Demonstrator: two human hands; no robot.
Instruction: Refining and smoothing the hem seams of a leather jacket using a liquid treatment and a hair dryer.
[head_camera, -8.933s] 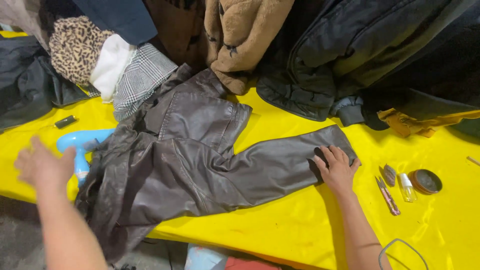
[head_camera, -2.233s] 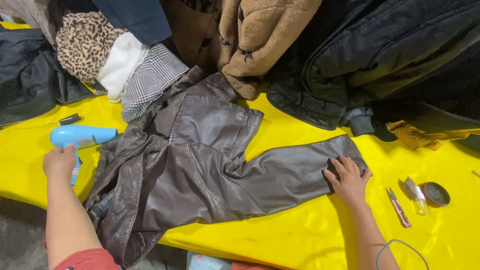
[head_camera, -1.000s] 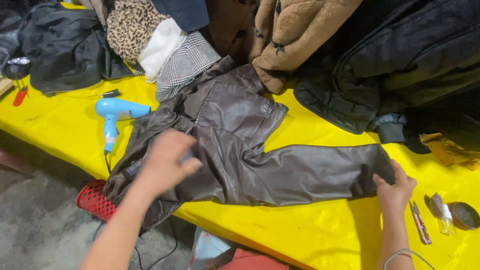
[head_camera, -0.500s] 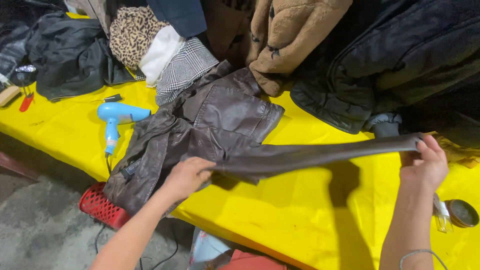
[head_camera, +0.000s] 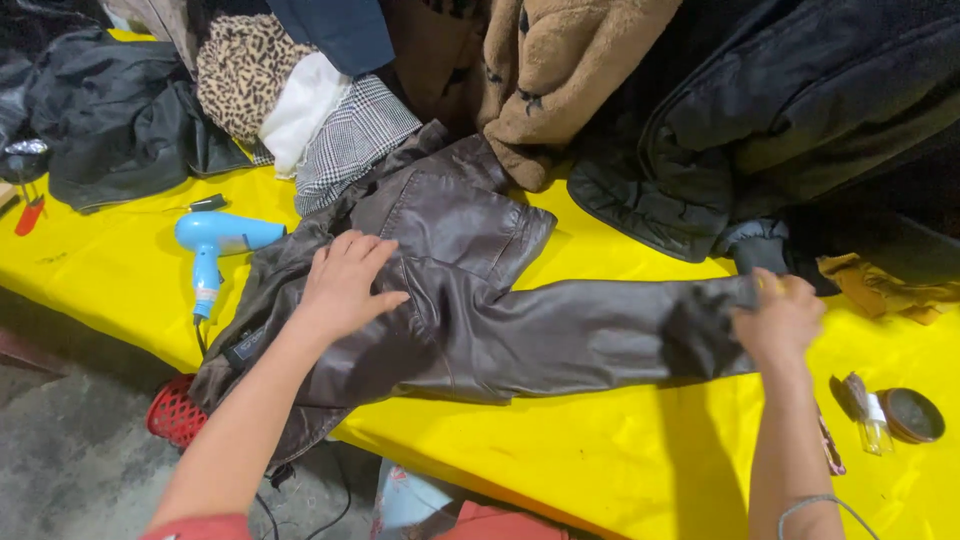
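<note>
Leather jacket (head_camera: 470, 300) overhangs table edge (head_camera: 560, 480); our left hand (head_camera: 345, 285) flat, right hand (head_camera: 780, 320) clamping cuff—could slide off.

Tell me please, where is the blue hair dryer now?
In the head view the blue hair dryer lies on the yellow table, at the left, just beside the brown leather jacket and left of the left hand.

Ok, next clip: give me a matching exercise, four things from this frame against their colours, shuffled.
Things:
1. hair dryer
2. jacket under the left hand
3. table cover
4. basket below the table edge

Colours:
A. yellow
B. red
C. light blue
D. dark brown

Pairs: 1-C, 2-D, 3-A, 4-B
</note>
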